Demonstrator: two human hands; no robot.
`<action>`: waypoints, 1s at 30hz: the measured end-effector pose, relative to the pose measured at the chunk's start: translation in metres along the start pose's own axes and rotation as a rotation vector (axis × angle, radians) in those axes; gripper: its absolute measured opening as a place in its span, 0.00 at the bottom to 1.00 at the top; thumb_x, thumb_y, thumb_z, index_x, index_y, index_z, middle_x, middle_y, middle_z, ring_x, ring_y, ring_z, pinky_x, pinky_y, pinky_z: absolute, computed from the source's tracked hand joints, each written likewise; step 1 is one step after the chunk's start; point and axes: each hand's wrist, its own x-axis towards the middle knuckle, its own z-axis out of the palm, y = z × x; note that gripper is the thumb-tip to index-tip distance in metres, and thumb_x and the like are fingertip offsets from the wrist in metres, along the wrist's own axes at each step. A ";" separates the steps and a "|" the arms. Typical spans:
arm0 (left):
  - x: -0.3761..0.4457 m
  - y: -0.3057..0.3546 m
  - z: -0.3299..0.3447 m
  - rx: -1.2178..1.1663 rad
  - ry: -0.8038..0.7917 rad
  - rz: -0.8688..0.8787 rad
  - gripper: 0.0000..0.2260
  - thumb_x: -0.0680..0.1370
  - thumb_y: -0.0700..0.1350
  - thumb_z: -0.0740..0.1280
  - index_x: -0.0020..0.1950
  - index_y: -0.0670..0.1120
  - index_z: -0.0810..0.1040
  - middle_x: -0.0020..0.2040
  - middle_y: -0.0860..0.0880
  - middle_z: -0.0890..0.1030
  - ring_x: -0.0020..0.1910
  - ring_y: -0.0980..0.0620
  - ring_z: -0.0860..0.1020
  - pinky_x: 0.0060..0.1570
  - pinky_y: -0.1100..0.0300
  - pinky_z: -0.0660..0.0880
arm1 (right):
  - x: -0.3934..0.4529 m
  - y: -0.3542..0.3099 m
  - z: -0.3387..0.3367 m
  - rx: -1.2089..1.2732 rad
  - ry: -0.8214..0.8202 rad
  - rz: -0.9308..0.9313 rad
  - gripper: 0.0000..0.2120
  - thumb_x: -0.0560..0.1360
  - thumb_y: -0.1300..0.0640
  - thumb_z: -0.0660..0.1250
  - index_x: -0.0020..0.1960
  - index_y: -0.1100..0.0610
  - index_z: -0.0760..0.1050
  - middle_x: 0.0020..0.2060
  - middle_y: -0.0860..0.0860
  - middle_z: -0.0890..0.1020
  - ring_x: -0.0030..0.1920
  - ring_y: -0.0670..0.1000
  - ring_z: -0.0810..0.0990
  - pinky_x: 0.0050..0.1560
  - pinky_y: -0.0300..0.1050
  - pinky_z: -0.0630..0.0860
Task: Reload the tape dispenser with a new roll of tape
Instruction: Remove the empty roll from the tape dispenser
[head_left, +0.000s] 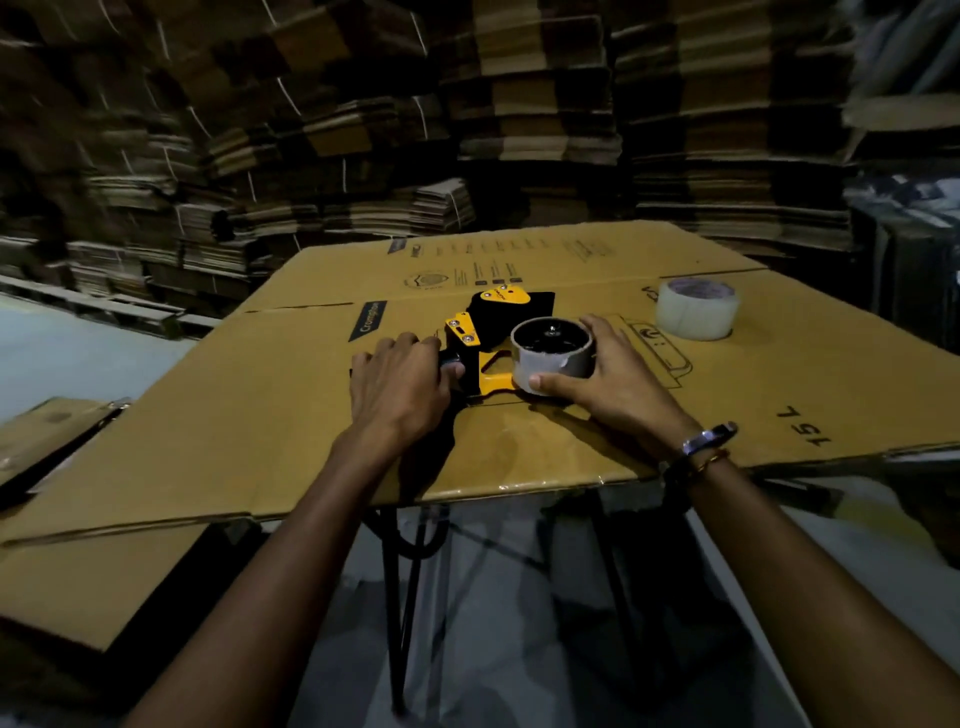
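At frame centre, one yellow-and-black tape dispenser (485, 338) lies flat on the cardboard sheet (260, 415). Our left hand (400, 387) closes over its handle; our right hand (608, 371) cups the spent core (551, 353) on the hub. We judge the core light, stiff and best gripped at its rim. One new roll (697, 308), probably slick-sided, waits at right.
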 end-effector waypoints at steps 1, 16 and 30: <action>-0.004 0.000 -0.001 -0.031 0.005 -0.001 0.16 0.81 0.55 0.60 0.62 0.47 0.77 0.56 0.45 0.77 0.57 0.43 0.73 0.53 0.48 0.65 | -0.004 -0.001 0.000 -0.023 0.001 -0.011 0.46 0.67 0.47 0.79 0.78 0.52 0.58 0.71 0.53 0.66 0.70 0.54 0.67 0.67 0.50 0.69; -0.031 -0.013 0.007 -0.057 0.350 0.133 0.18 0.76 0.50 0.68 0.63 0.45 0.74 0.56 0.47 0.76 0.51 0.47 0.74 0.48 0.51 0.69 | -0.023 -0.007 0.007 -0.304 0.119 -0.360 0.48 0.68 0.55 0.78 0.78 0.50 0.51 0.72 0.51 0.65 0.68 0.53 0.70 0.59 0.44 0.73; -0.033 -0.014 0.010 -0.184 0.344 0.208 0.17 0.74 0.44 0.72 0.57 0.43 0.70 0.53 0.46 0.73 0.48 0.49 0.73 0.46 0.52 0.77 | -0.028 -0.006 0.008 -0.296 0.240 -0.449 0.45 0.66 0.55 0.78 0.73 0.53 0.55 0.67 0.53 0.68 0.63 0.52 0.72 0.55 0.42 0.75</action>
